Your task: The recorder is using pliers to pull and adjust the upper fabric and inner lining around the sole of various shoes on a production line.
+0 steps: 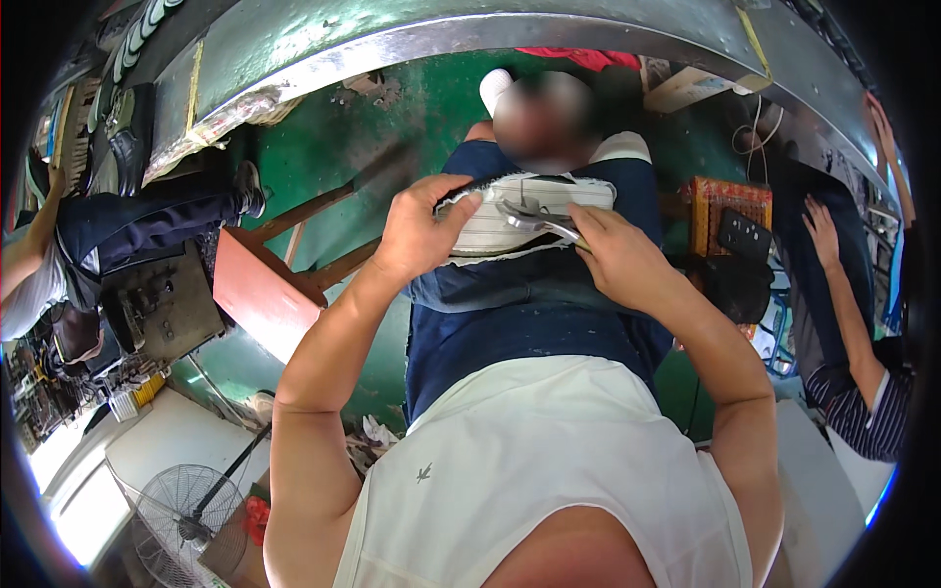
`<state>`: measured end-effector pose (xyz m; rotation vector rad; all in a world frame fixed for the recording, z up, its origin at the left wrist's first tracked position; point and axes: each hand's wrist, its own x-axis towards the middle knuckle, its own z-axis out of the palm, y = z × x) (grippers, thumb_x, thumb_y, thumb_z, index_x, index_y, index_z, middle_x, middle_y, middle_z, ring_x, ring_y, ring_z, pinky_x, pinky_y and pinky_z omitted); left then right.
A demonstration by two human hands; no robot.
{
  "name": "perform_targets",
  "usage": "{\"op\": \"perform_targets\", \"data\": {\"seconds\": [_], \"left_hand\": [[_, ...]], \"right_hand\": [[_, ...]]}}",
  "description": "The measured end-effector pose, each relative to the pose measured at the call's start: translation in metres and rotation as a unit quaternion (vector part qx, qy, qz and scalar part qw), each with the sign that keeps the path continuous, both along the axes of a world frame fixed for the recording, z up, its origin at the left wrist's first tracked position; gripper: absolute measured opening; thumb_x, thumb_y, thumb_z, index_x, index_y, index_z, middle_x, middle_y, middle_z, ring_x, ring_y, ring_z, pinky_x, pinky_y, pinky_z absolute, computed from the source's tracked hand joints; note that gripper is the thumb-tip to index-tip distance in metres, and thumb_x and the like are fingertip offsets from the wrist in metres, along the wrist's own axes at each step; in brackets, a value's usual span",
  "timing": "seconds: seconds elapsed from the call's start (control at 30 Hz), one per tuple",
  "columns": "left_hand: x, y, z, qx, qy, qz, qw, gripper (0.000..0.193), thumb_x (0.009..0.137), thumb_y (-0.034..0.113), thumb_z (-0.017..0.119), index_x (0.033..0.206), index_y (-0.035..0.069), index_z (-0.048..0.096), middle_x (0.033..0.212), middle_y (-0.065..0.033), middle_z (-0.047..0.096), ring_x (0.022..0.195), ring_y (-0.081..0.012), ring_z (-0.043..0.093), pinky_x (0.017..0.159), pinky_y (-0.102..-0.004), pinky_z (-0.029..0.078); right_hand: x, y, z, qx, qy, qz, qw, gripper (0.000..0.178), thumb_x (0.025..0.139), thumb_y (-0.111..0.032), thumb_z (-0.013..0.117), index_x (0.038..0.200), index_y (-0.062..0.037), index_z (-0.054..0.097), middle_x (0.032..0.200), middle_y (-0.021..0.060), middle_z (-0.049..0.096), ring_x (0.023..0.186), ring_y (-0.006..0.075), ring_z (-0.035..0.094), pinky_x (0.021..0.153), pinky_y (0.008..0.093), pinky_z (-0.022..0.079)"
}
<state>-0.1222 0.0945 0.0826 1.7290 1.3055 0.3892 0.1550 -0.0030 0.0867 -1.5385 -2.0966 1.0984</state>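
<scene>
Across my lap lies a shoe piece (480,233) with its underside up: a pale, striped surface with a ragged white edge and some dark material along the rim. Its left end is gripped by my left hand (417,230), thumb on top and fingers around the far edge. My right hand (627,257) is closed around the handles of metal pincers (534,218). The pincers' head rests over the middle of the pale surface, near a thin upright metal bit. Whether the jaws pinch anything is too small to tell. Dark blue cloth (529,284) covers my lap beneath the shoe piece.
A metal-edged workbench (470,34) curves across the far side. A reddish wooden stool (270,294) stands left, an orange crate (730,206) with a black case (745,235) right, a fan (191,524) lower left. Co-workers sit at both sides; a blurred patch covers something ahead.
</scene>
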Motion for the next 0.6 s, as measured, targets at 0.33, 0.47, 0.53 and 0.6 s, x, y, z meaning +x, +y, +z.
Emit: {"op": "perform_targets", "data": {"seconds": [0.33, 0.47, 0.53, 0.6], "left_hand": [[0.013, -0.009, -0.022, 0.095, -0.157, 0.11, 0.977, 0.015, 0.095, 0.013, 0.071, 0.097, -0.001, 0.074, 0.097, -0.008, 0.071, 0.092, -0.0133, 0.064, 0.085, -0.0272, 0.049], [0.014, -0.006, -0.022, 0.074, -0.144, 0.127, 0.979, 0.015, 0.095, 0.013, 0.071, 0.095, -0.002, 0.074, 0.093, -0.0069, 0.07, 0.087, -0.0116, 0.062, 0.081, -0.0261, 0.048], [0.015, -0.006, -0.022, 0.068, -0.147, 0.143, 0.976, 0.014, 0.092, 0.013, 0.074, 0.091, -0.001, 0.074, 0.087, -0.0075, 0.068, 0.079, -0.0139, 0.059, 0.074, -0.0284, 0.048], [0.01, -0.006, -0.024, 0.057, -0.146, 0.148, 0.976, 0.015, 0.092, 0.014, 0.074, 0.09, -0.001, 0.074, 0.088, -0.0076, 0.068, 0.08, -0.0143, 0.06, 0.075, -0.0289, 0.048]], "right_hand": [[-0.016, 0.013, 0.004, 0.213, -0.215, 0.023, 0.953, 0.052, 0.087, -0.004, 0.059, 0.137, 0.0088, 0.047, 0.127, 0.0242, 0.052, 0.122, 0.0384, 0.053, 0.105, 0.0439, 0.045], [-0.023, 0.019, 0.005, 0.267, -0.294, 0.012, 0.918, 0.049, 0.085, -0.006, 0.06, 0.131, 0.0076, 0.051, 0.121, 0.0207, 0.056, 0.116, 0.0359, 0.057, 0.094, 0.043, 0.051], [-0.024, 0.028, 0.008, 0.193, -0.305, 0.033, 0.932, 0.045, 0.085, -0.009, 0.062, 0.127, 0.0048, 0.054, 0.115, 0.0185, 0.06, 0.108, 0.0342, 0.061, 0.087, 0.0434, 0.053], [-0.017, 0.043, 0.002, 0.119, -0.315, 0.053, 0.94, 0.042, 0.084, -0.012, 0.064, 0.123, 0.002, 0.057, 0.108, 0.0164, 0.063, 0.101, 0.0324, 0.065, 0.079, 0.0438, 0.055]]}}
